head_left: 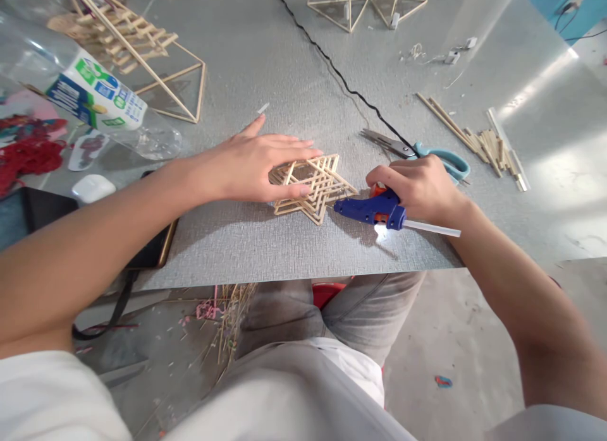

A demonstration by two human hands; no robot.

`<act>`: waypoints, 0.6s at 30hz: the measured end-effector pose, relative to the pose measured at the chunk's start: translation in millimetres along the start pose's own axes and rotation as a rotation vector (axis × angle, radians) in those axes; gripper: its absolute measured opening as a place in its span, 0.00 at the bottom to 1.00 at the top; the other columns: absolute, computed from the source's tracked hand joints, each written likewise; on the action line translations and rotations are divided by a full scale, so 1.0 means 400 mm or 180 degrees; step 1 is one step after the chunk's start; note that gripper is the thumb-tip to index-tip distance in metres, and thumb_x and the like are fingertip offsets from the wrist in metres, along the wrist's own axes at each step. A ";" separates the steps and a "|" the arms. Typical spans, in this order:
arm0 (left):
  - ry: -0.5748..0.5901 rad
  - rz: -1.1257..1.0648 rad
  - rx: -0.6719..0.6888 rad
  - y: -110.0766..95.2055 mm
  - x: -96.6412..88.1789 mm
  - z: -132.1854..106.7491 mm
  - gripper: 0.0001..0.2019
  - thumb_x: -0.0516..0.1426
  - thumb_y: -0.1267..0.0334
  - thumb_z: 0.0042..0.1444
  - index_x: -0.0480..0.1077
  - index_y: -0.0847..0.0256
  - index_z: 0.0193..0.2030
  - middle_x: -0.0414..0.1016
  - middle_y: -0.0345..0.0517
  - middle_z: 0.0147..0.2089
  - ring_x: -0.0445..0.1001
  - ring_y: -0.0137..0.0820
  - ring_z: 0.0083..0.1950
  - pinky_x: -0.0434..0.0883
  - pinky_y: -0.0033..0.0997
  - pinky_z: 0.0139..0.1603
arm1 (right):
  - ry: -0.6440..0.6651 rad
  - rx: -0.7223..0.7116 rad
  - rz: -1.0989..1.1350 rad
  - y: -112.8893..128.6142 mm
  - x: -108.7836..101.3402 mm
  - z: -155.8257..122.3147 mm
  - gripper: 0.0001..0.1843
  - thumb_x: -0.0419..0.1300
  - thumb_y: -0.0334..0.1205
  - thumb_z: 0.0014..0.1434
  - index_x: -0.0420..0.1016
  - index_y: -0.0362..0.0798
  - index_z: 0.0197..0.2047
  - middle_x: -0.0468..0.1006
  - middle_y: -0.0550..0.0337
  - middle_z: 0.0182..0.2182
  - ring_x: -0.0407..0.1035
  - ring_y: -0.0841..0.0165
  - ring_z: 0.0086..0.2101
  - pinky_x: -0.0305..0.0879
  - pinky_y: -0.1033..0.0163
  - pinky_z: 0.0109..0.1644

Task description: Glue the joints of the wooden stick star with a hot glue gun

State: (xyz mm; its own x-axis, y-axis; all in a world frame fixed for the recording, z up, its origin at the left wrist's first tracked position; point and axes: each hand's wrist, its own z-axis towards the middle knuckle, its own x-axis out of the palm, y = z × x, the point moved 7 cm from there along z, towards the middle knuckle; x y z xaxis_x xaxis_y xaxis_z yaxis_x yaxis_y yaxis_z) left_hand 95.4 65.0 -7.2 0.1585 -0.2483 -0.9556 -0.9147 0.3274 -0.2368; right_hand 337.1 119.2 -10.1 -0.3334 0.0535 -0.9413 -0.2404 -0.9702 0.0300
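A star-shaped lattice of stacked wooden sticks (322, 187) lies on the table near its front edge. My left hand (249, 163) steadies it from the left, thumb on the near side and fingers along the far side. In my right hand (422, 187) is a blue hot glue gun (367, 208) with a clear glue stick (434, 227) coming out of its back. The gun's nozzle points left, at the right side of the star. I cannot tell whether the tip touches the wood. Scissors with light blue handles (453, 162) lie just beyond my right hand.
Cut sticks (490, 147) lie at the right. A black cord (332, 65) crosses the table. At the left are a plastic bottle (107, 100), a stick structure (202, 90), red yarn (28, 147) and a phone (154, 248). More stick frames (351, 14) stand at the back.
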 end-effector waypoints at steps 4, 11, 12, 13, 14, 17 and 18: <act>-0.0026 -0.0007 0.0013 -0.003 -0.003 -0.001 0.44 0.44 0.25 0.71 0.59 0.49 0.84 0.58 0.47 0.83 0.56 0.49 0.84 0.24 0.60 0.87 | -0.0208 -0.0124 -0.0059 0.006 0.007 0.000 0.11 0.53 0.37 0.74 0.78 0.50 0.46 0.77 0.62 0.26 0.65 0.70 0.26 0.44 0.60 0.31; -0.0026 0.0025 0.0003 -0.005 -0.002 -0.001 0.45 0.43 0.24 0.70 0.58 0.50 0.83 0.58 0.50 0.83 0.57 0.50 0.84 0.25 0.63 0.87 | -0.0326 -0.0182 -0.0043 0.001 -0.004 -0.005 0.11 0.54 0.40 0.75 0.77 0.51 0.44 0.74 0.64 0.24 0.63 0.71 0.25 0.44 0.60 0.31; -0.0028 0.0010 -0.0002 -0.004 -0.002 -0.001 0.45 0.43 0.24 0.70 0.59 0.49 0.83 0.58 0.49 0.83 0.57 0.49 0.84 0.25 0.62 0.87 | -0.0309 -0.0164 -0.0042 -0.002 -0.008 -0.006 0.11 0.54 0.40 0.75 0.77 0.51 0.44 0.74 0.64 0.25 0.64 0.71 0.26 0.45 0.60 0.30; -0.0027 -0.0012 -0.0009 -0.003 -0.002 0.000 0.45 0.43 0.24 0.70 0.59 0.49 0.83 0.58 0.49 0.83 0.57 0.49 0.84 0.25 0.62 0.87 | -0.0296 -0.0140 -0.0057 -0.005 -0.012 -0.007 0.11 0.54 0.41 0.75 0.77 0.50 0.44 0.74 0.64 0.25 0.65 0.71 0.26 0.45 0.60 0.30; -0.0022 -0.0032 -0.0014 -0.003 -0.002 0.000 0.45 0.44 0.24 0.70 0.59 0.48 0.83 0.58 0.49 0.83 0.57 0.49 0.84 0.25 0.62 0.87 | -0.0288 -0.0128 -0.0082 -0.007 -0.014 -0.007 0.11 0.54 0.41 0.74 0.77 0.50 0.44 0.74 0.63 0.25 0.65 0.70 0.26 0.46 0.60 0.30; 0.0002 -0.0046 -0.0012 -0.003 -0.002 0.000 0.45 0.45 0.24 0.69 0.59 0.48 0.83 0.57 0.49 0.84 0.57 0.50 0.84 0.25 0.62 0.87 | -0.0258 -0.0120 -0.0149 -0.007 -0.015 -0.006 0.11 0.54 0.40 0.75 0.77 0.50 0.43 0.74 0.63 0.24 0.65 0.70 0.26 0.45 0.60 0.30; 0.0007 -0.0039 -0.0008 -0.003 -0.002 0.000 0.45 0.45 0.24 0.70 0.58 0.48 0.84 0.57 0.49 0.84 0.57 0.50 0.84 0.25 0.63 0.87 | -0.0236 -0.0110 -0.0158 -0.007 -0.013 -0.005 0.12 0.53 0.39 0.75 0.77 0.50 0.43 0.73 0.63 0.24 0.65 0.70 0.26 0.44 0.60 0.30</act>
State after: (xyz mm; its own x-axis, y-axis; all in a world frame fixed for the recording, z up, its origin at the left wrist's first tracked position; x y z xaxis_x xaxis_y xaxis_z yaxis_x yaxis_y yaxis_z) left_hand 96.5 64.8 -6.3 0.1689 -0.2541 -0.9523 -0.9137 0.3221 -0.2480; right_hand 341.2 121.2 -5.9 -0.3887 0.1177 -0.9138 -0.2270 -0.9735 -0.0288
